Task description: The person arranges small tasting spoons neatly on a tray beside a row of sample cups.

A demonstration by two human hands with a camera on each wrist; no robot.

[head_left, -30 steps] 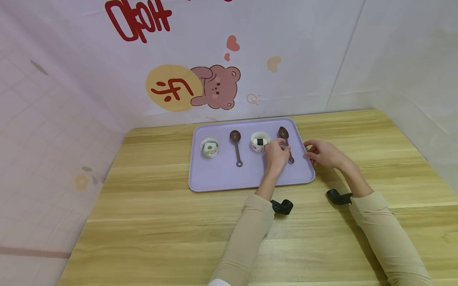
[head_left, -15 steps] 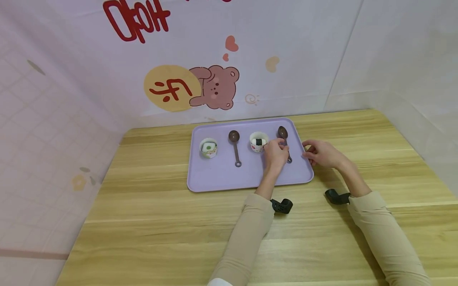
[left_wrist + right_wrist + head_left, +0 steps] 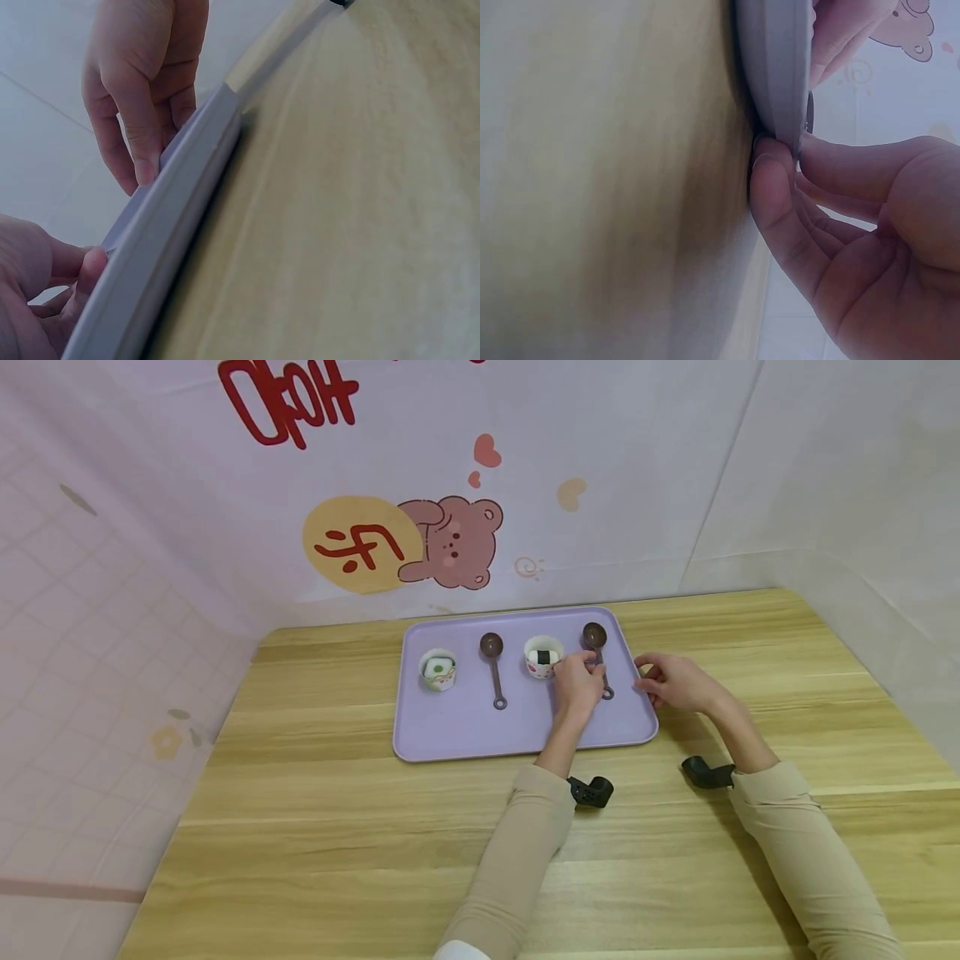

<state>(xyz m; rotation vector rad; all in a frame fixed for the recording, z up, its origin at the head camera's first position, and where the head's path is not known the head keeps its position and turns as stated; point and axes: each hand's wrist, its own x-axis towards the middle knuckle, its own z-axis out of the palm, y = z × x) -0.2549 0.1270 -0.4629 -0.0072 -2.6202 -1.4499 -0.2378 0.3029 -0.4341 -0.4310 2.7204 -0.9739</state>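
In the head view my left hand (image 3: 577, 683) bends over the right-hand brown measuring spoon (image 3: 595, 636), thumb and fingers pinching its handle. The spoon's round bowl faces up, and its ringed end shows below my fingers. My right hand (image 3: 678, 682) grips the right edge of the lilac tray (image 3: 457, 727); the right wrist view has fingertips (image 3: 771, 187) under the rim and the thumb at its top. Beside my left hand stands a patterned paper cup (image 3: 537, 671) with a white rice-ball piece (image 3: 534, 657) banded in black.
Left on the tray, another brown measuring spoon (image 3: 495, 677) lies near a second paper cup (image 3: 446, 682) holding a white and green piece (image 3: 437, 667). The wooden table (image 3: 315, 827) meets a printed cloth backdrop (image 3: 637, 435) behind. Black wrist cameras (image 3: 592, 792) hang under both forearms.
The right-hand spoon has turned under my left hand, so its bowl now looks round instead of narrow, and its handle end has shifted slightly upward. My right hand stays at the tray edge.
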